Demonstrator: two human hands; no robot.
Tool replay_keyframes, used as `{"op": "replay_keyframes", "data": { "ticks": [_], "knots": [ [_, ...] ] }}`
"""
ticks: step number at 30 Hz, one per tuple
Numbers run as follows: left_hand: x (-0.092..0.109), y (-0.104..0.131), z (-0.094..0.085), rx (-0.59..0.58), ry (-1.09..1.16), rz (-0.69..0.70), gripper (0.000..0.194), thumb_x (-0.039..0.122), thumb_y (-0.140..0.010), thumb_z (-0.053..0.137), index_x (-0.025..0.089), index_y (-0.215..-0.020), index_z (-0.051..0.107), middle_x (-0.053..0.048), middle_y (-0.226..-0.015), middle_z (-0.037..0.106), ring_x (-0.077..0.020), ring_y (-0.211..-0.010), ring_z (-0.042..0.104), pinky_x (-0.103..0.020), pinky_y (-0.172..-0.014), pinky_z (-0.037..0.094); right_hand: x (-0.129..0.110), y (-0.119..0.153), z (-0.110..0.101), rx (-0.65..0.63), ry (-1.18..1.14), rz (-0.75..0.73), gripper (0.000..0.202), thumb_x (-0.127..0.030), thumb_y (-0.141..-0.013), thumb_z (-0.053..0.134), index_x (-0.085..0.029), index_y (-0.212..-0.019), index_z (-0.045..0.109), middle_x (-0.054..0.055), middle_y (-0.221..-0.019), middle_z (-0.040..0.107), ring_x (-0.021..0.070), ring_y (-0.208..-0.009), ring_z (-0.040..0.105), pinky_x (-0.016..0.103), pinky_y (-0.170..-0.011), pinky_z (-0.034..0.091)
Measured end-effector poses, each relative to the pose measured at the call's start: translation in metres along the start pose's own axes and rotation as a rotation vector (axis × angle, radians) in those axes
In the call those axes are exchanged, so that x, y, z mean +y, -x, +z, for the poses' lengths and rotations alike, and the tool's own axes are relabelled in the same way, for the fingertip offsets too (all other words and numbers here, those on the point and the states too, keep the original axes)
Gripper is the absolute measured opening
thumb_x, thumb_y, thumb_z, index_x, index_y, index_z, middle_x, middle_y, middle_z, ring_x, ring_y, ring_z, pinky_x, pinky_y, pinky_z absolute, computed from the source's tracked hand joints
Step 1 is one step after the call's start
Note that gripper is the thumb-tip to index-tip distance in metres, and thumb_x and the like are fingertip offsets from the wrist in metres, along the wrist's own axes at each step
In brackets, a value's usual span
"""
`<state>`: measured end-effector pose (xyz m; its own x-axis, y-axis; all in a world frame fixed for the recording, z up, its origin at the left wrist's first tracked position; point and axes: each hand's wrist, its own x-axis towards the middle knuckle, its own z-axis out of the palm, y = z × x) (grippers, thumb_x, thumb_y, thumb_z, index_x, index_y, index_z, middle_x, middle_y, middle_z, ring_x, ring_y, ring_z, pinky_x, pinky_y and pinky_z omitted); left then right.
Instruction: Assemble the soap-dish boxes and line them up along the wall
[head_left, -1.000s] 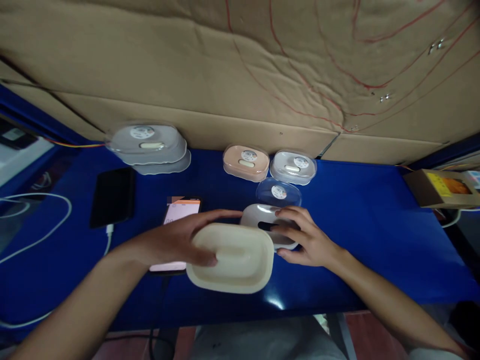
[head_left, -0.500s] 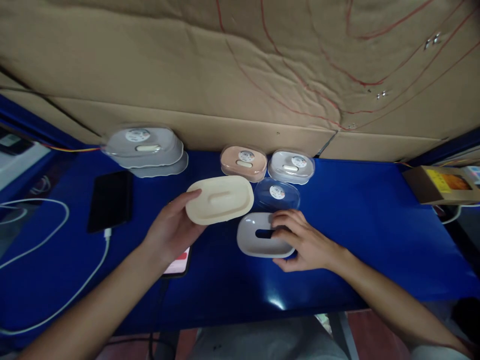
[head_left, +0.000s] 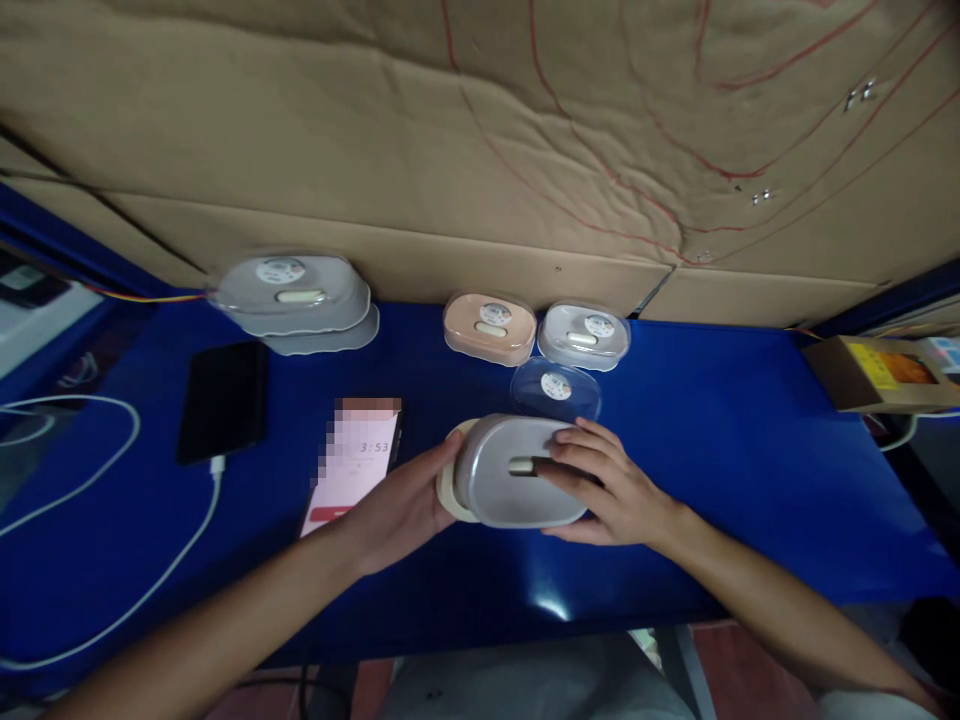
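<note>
- Grey dish (head_left: pixel 499 497): center of the frame, shiny oval with 1 long slot (head_left: pixel 522 466), cream color showing through
- Cream tray (head_left: pixel 448 497): tucked under the dish, pale rim poking out on the left
- Left hand (head_left: pixel 405 505) has the tray gripped by its left end
- Right hand (head_left: pixel 622 490) is gripping the dish's right side
- Clear lid (head_left: pixel 531 390) w/ 1 round sticker (head_left: pixel 556 386), just above the dish in frame

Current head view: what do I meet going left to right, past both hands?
Black device → lit phone → left hand → pale gray slotted dish → right hand → brown box with a yellow label.
</note>
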<state>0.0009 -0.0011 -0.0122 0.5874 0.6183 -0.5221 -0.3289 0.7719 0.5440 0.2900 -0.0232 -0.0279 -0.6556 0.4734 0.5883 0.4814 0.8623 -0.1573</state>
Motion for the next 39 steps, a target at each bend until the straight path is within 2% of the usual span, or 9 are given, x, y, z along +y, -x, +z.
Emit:
{"op": "replay_keyframes", "data": {
  "ticks": [6,12,15,20,23,26,29,32,39],
  "knots": [
    [-0.006,0.003,-0.008,-0.144,-0.213,0.076,0.075,0.058,-0.077,0.095,0.026,-0.141,0.073,-0.01,-0.134,0.079,-0.0324,-0.126,0.07,-0.037,-0.102,0.053,-0.004,-0.001,0.008,-0.071,-0.009,-0.004,0.045,-0.043,-0.107,0.065,-0.013,-0.14,0.067,0.016,-0.136,0.066,0.0299,-0.148,0.051,0.054,-0.133,0.04],
    [-0.005,0.005,-0.007,-0.175,-0.328,0.117,0.085,0.057,-0.074,0.097,0.028,-0.148,0.067,-0.013,-0.144,0.074,-0.0374,-0.135,0.065,-0.043,-0.106,0.051,-0.006,0.001,0.008,-0.112,0.04,0.003,0.042,-0.032,-0.105,0.068,-0.029,-0.147,0.065,0.009,-0.146,0.063,0.0271,-0.152,0.046,0.053,-0.133,0.039],
    [-0.004,0.007,-0.005,-0.136,-0.388,0.117,0.087,0.053,-0.073,0.099,0.029,-0.149,0.066,-0.012,-0.142,0.075,-0.0371,-0.133,0.066,-0.043,-0.105,0.052,-0.008,0.001,0.009,-0.13,0.064,0.02,0.045,-0.031,-0.105,0.067,-0.031,-0.149,0.064,0.008,-0.148,0.063,0.0272,-0.152,0.046,0.054,-0.132,0.04],
    [-0.009,0.006,0.0,-0.025,-0.365,0.102,0.066,0.042,-0.075,0.096,0.025,-0.135,0.075,-0.01,-0.133,0.08,-0.0358,-0.126,0.07,-0.042,-0.1,0.054,-0.011,0.001,0.012,-0.135,0.045,0.005,0.052,-0.028,-0.102,0.07,-0.026,-0.153,0.06,0.011,-0.153,0.061,0.0291,-0.151,0.048,0.053,-0.13,0.041],
    [-0.011,0.004,0.002,0.035,-0.229,0.081,0.047,0.035,-0.077,0.093,0.021,-0.12,0.081,-0.011,-0.122,0.083,-0.0333,-0.117,0.074,-0.035,-0.089,0.056,-0.005,0.003,0.011,-0.157,-0.028,0.026,0.061,-0.044,-0.103,0.071,-0.023,-0.158,0.054,0.017,-0.159,0.055,0.0327,-0.153,0.048,0.054,-0.126,0.045],
    [-0.007,0.002,0.001,0.119,-0.147,0.066,0.037,0.034,-0.08,0.089,0.019,-0.113,0.083,-0.011,-0.111,0.085,-0.0305,-0.108,0.076,-0.029,-0.079,0.056,0.011,0.008,0.008,-0.147,-0.087,0.157,0.077,-0.068,-0.106,0.054,-0.024,-0.167,0.04,0.02,-0.168,0.045,0.038,-0.158,0.043,0.06,-0.124,0.045],
    [0.0,0.003,0.001,0.195,-0.128,0.101,0.037,0.035,-0.084,0.086,0.017,-0.116,0.081,-0.011,-0.115,0.084,-0.0301,-0.11,0.075,-0.029,-0.082,0.058,0.03,0.014,0.006,-0.094,-0.004,0.399,0.066,-0.058,-0.111,0.046,-0.029,-0.169,0.035,0.018,-0.174,0.038,0.0401,-0.164,0.033,0.069,-0.127,0.035],
    [0.005,0.002,0.004,0.201,-0.123,0.089,0.038,0.04,-0.088,0.083,0.017,-0.119,0.08,-0.011,-0.118,0.083,-0.0318,-0.116,0.074,-0.032,-0.087,0.06,0.041,0.018,0.008,-0.129,0.099,0.509,0.062,-0.054,-0.106,0.062,-0.027,-0.159,0.046,0.021,-0.174,0.036,0.0444,-0.164,0.032,0.076,-0.125,0.03],
    [0.005,0.001,0.009,0.172,-0.107,0.007,0.04,0.045,-0.096,0.078,0.019,-0.126,0.079,-0.009,-0.121,0.083,-0.0278,-0.112,0.074,-0.029,-0.081,0.06,0.037,0.014,0.006,-0.078,-0.039,0.621,0.051,-0.052,-0.099,0.073,-0.022,-0.138,0.056,0.023,-0.158,0.052,0.04,-0.149,0.054,0.066,-0.114,0.051]
  ]
}}
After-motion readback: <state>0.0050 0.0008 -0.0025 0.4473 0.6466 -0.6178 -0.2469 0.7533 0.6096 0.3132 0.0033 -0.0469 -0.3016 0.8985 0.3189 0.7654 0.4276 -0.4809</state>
